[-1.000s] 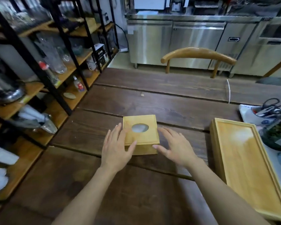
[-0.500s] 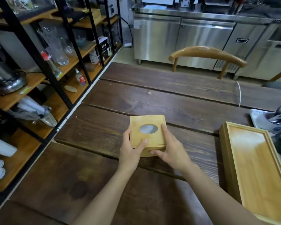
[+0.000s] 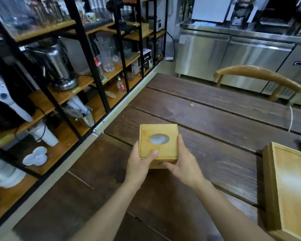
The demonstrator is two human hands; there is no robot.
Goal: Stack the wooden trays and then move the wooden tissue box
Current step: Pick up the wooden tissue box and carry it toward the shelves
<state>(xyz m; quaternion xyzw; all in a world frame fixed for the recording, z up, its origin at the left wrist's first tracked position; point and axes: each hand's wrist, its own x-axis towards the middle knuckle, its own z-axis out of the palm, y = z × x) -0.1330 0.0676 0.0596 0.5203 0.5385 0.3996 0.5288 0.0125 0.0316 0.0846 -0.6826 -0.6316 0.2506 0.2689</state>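
Your forearms: both reach in from the bottom edge, bare, converging toward the middle of the desk (image 3: 207, 133).
Your left hand (image 3: 139, 164): it is closed against the left side of the wooden tissue box (image 3: 159, 145), with the thumb lying across the top near the front left corner and the other fingers hidden behind the box's left wall.
Your right hand (image 3: 182, 164): it is pressed to the right side of the box, with the fingers running up along the right wall and the thumb curled under the front face.
Wooden tissue box: it is held between your two hands over the dark planks, roughly at the middle of the desk's near half; the top faces up, with an oval opening showing pale tissue. Whether its base touches the desk or is just clear of it, you cannot tell.
Wooden trays (image 3: 288, 186): they are at your right, well apart from the box, on the desk's right edge and cut off by the frame; a seam along the left wall suggests one tray sitting on another.
Desk: dark wide planks run away from you.
Chair (image 3: 257, 75): its curved wooden back is at the far side of the desk.
Shelving (image 3: 87, 54): a black metal frame with wooden boards stands along your left, carrying glassware, a steel urn and white cups.
Steel cabinets (image 3: 233, 56): they stand along the far wall.
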